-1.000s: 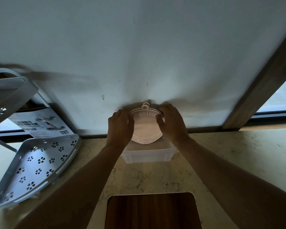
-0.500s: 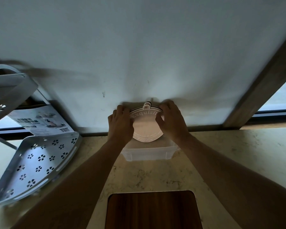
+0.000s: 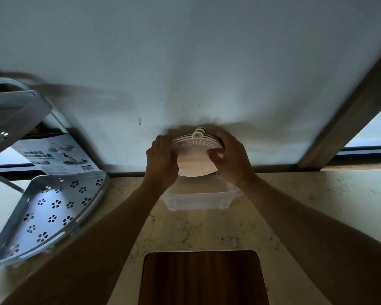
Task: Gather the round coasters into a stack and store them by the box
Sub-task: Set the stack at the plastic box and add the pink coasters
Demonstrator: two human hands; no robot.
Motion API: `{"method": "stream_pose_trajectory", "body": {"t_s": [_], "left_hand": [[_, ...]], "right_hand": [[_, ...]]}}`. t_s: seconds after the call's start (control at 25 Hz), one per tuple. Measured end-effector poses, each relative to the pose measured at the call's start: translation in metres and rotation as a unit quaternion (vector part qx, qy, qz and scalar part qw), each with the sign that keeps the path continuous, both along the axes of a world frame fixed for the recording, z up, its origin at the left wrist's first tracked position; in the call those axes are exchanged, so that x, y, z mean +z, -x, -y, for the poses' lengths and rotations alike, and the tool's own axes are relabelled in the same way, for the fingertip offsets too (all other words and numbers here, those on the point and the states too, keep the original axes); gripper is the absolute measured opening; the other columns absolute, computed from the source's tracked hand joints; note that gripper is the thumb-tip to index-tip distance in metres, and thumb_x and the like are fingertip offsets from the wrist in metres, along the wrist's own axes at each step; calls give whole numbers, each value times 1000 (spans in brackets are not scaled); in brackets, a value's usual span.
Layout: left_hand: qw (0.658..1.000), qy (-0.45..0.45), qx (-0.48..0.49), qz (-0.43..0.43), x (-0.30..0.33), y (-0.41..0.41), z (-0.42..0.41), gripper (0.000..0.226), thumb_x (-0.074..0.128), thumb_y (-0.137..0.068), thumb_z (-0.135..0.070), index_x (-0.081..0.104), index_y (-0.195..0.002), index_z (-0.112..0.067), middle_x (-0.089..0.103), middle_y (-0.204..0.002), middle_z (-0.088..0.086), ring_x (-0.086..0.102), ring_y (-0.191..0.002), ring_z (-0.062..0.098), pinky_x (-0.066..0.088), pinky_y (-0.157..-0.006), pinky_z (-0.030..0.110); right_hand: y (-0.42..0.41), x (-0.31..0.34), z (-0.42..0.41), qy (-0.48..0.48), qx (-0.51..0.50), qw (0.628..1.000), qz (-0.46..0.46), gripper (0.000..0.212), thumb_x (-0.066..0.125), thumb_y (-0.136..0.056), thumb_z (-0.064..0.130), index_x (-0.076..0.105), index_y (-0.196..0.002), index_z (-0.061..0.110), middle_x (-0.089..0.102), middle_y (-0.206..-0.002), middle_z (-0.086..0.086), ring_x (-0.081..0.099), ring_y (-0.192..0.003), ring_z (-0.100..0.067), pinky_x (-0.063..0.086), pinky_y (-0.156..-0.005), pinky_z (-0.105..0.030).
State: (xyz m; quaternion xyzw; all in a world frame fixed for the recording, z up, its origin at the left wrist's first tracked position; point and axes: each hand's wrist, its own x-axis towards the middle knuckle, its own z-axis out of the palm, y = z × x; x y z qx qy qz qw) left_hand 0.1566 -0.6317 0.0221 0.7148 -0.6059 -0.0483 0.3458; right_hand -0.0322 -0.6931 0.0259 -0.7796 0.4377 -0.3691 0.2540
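Observation:
A stack of round pinkish coasters, the front one lettered "Exquisite" with a small hanging tab on top, stands on edge against the white wall above the far side of a clear plastic box. My left hand grips the stack's left rim. My right hand grips its right rim, thumb across the front face. The coasters behind the front one show only as thin edges at the top.
A white perforated corner shelf rack stands at the left with a printed cardboard package behind it. A dark wooden board lies near me on the marble counter. A wooden window frame slants at the right.
Both hands stay on the coaster stack against the wall; it has shifted slightly upward in view, and my right thumb has slid across the front face.

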Motion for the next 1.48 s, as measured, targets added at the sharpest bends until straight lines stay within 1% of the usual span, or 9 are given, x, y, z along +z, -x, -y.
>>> {"method": "stream_pose_trajectory", "body": {"t_s": [0.24, 0.48, 0.64, 0.84, 0.96, 1.08, 1.2, 1.36, 1.48], "left_hand": [[997, -61, 12, 46, -4, -1, 3, 19, 56, -87, -8, 51, -105, -8, 57, -110, 11, 46, -107, 33, 32, -92, 43], [998, -56, -4, 29, -4, -1, 3, 41, 62, -85, -16, 49, -124, -15, 57, -126, 7, 49, -115, 30, 38, -96, 47], [995, -77, -4, 57, -4, -3, 5, 24, 63, -89, -24, 58, -109, -13, 66, -110, 7, 56, -105, 31, 40, -93, 44], [998, -63, 23, -7, 0, -4, 1, 20, 60, -90, -24, 59, -109, -16, 68, -106, 3, 59, -101, 27, 36, -93, 42], [997, -56, 26, -54, 8, 0, -3, 22, 65, -86, -23, 64, -107, -18, 70, -103, 3, 61, -99, 26, 42, -95, 46], [987, -59, 19, -150, 18, -6, -6, 23, 73, -78, -29, 73, -101, -24, 75, -92, -3, 67, -87, 21, 54, -85, 48], [986, -53, -6, -158, 22, -13, -4, 25, 77, -74, -32, 76, -99, -27, 75, -85, -12, 68, -80, 7, 58, -80, 40], [987, -20, -22, -159, 30, -23, 2, 29, 80, -71, -30, 74, -99, -29, 69, -78, -28, 65, -79, -7, 50, -73, 17], [991, -43, -41, -117, 29, -29, 5, 29, 79, -74, -28, 73, -102, -26, 69, -82, -22, 64, -81, -1, 47, -72, 19]], "right_hand": [[0, -8, 4, 32, -24, 995, -95, 30, 72, -81, 12, 63, -109, 12, 68, -105, -9, 62, -95, -28, 37, -77, -25], [0, -6, 2, 33, -8, 996, -80, 32, 72, -83, 15, 63, -113, 14, 71, -109, -5, 65, -96, -25, 39, -79, -23], [1, -3, 3, 11, -11, 999, -41, 28, 70, -85, 11, 62, -113, 12, 70, -108, -7, 64, -97, -25, 45, -80, -25], [0, -2, 4, -10, -5, 999, -37, 24, 71, -83, 11, 65, -106, 11, 70, -102, -7, 62, -89, -21, 39, -71, -24], [3, 4, 8, -5, 2, 997, -72, 18, 74, -81, 13, 67, -97, 8, 68, -91, -7, 60, -81, -22, 30, -64, -19], [8, 10, 11, -23, 23, 997, -71, 21, 76, -79, 13, 69, -98, 10, 65, -89, -2, 59, -82, -20, 30, -60, -13], [12, 20, 17, -25, 32, 997, -63, 32, 76, -80, 15, 69, -111, 15, 66, -100, 1, 56, -88, -10, 34, -69, -7], [12, 32, 22, 1, 55, 998, -42, 31, 77, -79, 17, 70, -110, 16, 62, -97, 9, 55, -84, -7, 35, -71, 1], [12, 31, 21, -4, 58, 995, -77, 26, 78, -76, 22, 71, -99, 15, 69, -93, 1, 60, -82, -16, 43, -71, -15]]}}
